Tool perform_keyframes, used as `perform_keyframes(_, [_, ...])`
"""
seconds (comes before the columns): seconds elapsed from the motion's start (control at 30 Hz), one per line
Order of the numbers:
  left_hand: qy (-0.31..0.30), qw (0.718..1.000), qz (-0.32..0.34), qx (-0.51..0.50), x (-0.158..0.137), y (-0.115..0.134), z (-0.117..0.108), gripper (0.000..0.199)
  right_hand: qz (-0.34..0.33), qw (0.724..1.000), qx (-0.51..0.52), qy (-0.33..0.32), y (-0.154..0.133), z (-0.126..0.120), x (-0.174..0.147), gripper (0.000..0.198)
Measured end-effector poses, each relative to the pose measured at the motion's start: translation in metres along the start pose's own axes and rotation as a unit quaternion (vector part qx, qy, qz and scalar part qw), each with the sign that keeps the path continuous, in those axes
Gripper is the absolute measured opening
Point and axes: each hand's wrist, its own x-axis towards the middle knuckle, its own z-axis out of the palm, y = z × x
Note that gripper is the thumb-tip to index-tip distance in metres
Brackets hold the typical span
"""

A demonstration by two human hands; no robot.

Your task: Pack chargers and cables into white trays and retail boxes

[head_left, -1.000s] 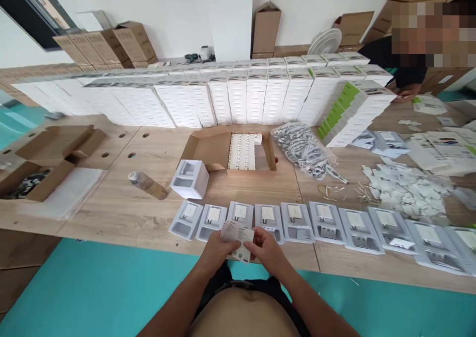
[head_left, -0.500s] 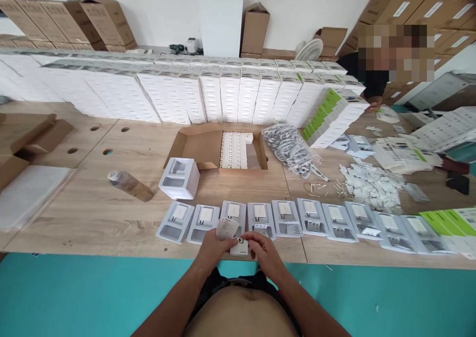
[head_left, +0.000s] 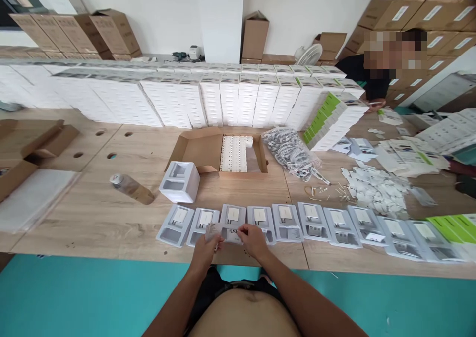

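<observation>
My left hand [head_left: 204, 252] is closed around a small stack of printed cards [head_left: 212, 229] near the front edge of the table. My right hand [head_left: 253, 240] pinches the right end of a white card with black markings [head_left: 233, 235], whose left end lies close to my left fingers. Both hands are over the near end of the third tray from the left [head_left: 233, 222] and partly hide it. That tray belongs to a row of grey-white plastic trays, each holding a white rectangular device, such as in the leftmost tray [head_left: 180, 214]. Several trays further right also hold small items in the lower pocket.
Nested empty trays [head_left: 180, 183] stand behind the row, beside an open carton [head_left: 263, 151] of white parts. A bottle [head_left: 132, 188] lies left; bagged cables [head_left: 290, 151] and a white heap [head_left: 375, 188] lie right. Stacked white boxes [head_left: 229, 99] line the back. Another person [head_left: 372, 82] works at the far right.
Both hands have moved slightly forward and up over the third tray. The marked card has come up from the table edge with my right hand, and the view has tilted slightly.
</observation>
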Motion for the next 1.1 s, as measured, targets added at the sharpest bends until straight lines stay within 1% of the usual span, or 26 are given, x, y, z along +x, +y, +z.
perform_keyframes(0.1, [0.013, 0.998, -0.029, -0.051, 0.0, -0.002, -0.015, 0.029, 0.011, 0.996, -0.089, 0.009, 0.0, 0.015, 0.019, 0.011])
perform_keyframes(0.2, [0.009, 0.993, -0.054, -0.101, -0.004, -0.003, -0.02, 0.026, 0.004, 0.988, -0.154, -0.008, -0.001, 0.029, 0.028, 0.005])
perform_keyframes(0.3, [0.014, 0.987, -0.068, -0.143, -0.005, -0.003, -0.019, 0.028, -0.013, 0.983, -0.183, -0.013, -0.005, 0.035, 0.029, 0.013])
perform_keyframes(0.37, [0.014, 0.983, -0.072, -0.167, -0.006, -0.002, -0.019, 0.031, -0.025, 0.983, -0.183, -0.01, -0.009, 0.032, 0.028, 0.018])
perform_keyframes(0.47, [0.016, 0.978, -0.071, -0.195, -0.006, -0.002, -0.02, 0.035, -0.043, 0.988, -0.151, 0.001, -0.019, 0.02, 0.021, 0.014])
perform_keyframes(0.53, [0.01, 0.976, -0.068, -0.207, -0.008, -0.001, -0.021, 0.038, -0.061, 0.993, -0.102, 0.001, -0.026, 0.014, 0.014, 0.009])
perform_keyframes(0.63, [-0.02, 0.975, -0.064, -0.21, -0.013, 0.003, -0.018, 0.039, -0.093, 0.995, -0.004, -0.032, -0.036, 0.013, 0.005, 0.023])
perform_keyframes(0.73, [-0.057, 0.975, -0.061, -0.207, -0.02, 0.008, -0.013, 0.039, -0.109, 0.989, 0.079, -0.056, -0.043, 0.019, 0.002, 0.025])
perform_keyframes(0.8, [-0.07, 0.974, -0.064, -0.205, -0.023, 0.011, -0.012, 0.039, -0.109, 0.986, 0.116, -0.039, -0.044, 0.018, 0.001, 0.025])
perform_keyframes(0.9, [-0.059, 0.975, -0.079, -0.202, -0.024, 0.013, -0.015, 0.037, -0.109, 0.983, 0.148, 0.017, -0.046, 0.007, -0.005, 0.026])
perform_keyframes(0.93, [-0.051, 0.975, -0.083, -0.201, -0.023, 0.014, -0.016, 0.036, -0.128, 0.98, 0.147, 0.03, -0.046, 0.001, -0.01, 0.024])
perform_keyframes(0.97, [-0.043, 0.975, -0.085, -0.201, -0.021, 0.014, -0.017, 0.036, -0.161, 0.977, 0.139, 0.033, -0.047, -0.004, -0.015, 0.022])
perform_keyframes(1.03, [-0.027, 0.976, -0.081, -0.199, -0.019, 0.015, -0.017, 0.035, -0.244, 0.963, 0.114, 0.017, -0.049, -0.012, -0.025, 0.019])
perform_keyframes(1.07, [-0.02, 0.977, -0.075, -0.197, -0.018, 0.015, -0.017, 0.034, -0.271, 0.957, 0.104, 0.009, -0.05, -0.015, -0.03, 0.018])
perform_keyframes(1.1, [-0.011, 0.979, -0.065, -0.192, -0.017, 0.016, -0.017, 0.033, -0.271, 0.957, 0.103, 0.007, -0.052, -0.016, -0.033, 0.017])
